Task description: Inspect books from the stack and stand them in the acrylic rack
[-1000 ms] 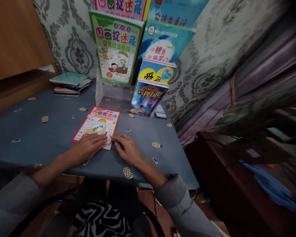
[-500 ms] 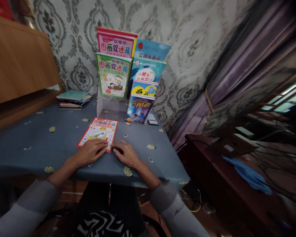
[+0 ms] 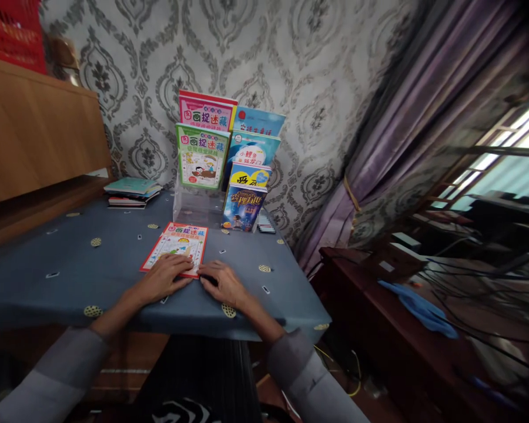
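Observation:
A red-bordered picture book (image 3: 188, 241) with a white illustrated cover lies flat on the blue tablecloth, its top tilted slightly away. My left hand (image 3: 165, 278) rests flat across its lower edge, fingers stretched over the cover. At the book's lower right corner is my right hand (image 3: 224, 282), palm down and fingers bent. Its fingertips touch or nearly touch the corner. A dark gap shows between its thumb and fingers, with nothing visibly held there. Behind the book stands a clear display rack (image 3: 196, 205) holding a green-covered book (image 3: 203, 158) and a blue book (image 3: 243, 208) among several others.
A stack of books (image 3: 133, 191) lies at the table's back left, beside a wooden cabinet (image 3: 39, 129). Small cards (image 3: 265, 224) sit right of the rack. To the right are a purple curtain (image 3: 357, 158) and a dark red desk (image 3: 357, 294) with cables and a blue cloth (image 3: 418, 308).
My view has tilted up a little, so the rack and books appear lower. Both hands stay at about the same places on and beside the book.

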Motion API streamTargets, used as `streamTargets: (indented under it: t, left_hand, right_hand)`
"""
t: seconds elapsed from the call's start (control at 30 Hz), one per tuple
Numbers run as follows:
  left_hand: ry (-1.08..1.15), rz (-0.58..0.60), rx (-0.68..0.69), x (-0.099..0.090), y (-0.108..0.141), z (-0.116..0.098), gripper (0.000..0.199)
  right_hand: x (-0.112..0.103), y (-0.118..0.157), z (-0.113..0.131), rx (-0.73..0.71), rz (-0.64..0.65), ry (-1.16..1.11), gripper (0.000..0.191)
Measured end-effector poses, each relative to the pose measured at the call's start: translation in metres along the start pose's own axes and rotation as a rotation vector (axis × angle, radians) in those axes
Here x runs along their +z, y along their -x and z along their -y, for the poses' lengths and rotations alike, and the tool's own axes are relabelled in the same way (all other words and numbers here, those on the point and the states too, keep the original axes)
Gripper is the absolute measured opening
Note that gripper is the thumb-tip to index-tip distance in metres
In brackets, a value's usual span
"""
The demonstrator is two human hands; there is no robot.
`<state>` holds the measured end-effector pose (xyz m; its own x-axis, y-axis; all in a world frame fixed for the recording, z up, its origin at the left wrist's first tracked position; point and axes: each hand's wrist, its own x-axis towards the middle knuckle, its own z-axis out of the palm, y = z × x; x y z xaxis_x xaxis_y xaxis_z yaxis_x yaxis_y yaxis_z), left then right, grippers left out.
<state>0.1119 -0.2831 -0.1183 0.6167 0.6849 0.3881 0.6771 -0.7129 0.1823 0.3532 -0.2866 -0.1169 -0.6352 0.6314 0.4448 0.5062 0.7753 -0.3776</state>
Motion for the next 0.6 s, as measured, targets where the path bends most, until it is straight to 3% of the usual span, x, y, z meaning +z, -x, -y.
streamTargets:
  t: [0.2, 0.47, 0.6]
  left_hand:
    - [-0.023, 0.059, -0.183, 0.008, 0.003, 0.001, 0.045]
    - [-0.014, 0.052, -0.148, 0.012, 0.006, 0.004, 0.046]
    - [-0.002, 0.109, -0.142, 0.006, 0.004, 0.014, 0.048]
  right_hand:
    - [-0.001, 0.000, 0.001, 0.004, 0.011, 0.021, 0.025]
    - [-0.003, -0.002, 0.001, 0.038, -0.021, -0.057, 0.023]
    - [-0.008, -0.014, -0.004, 0.073, 0.074, -0.020, 0.024]
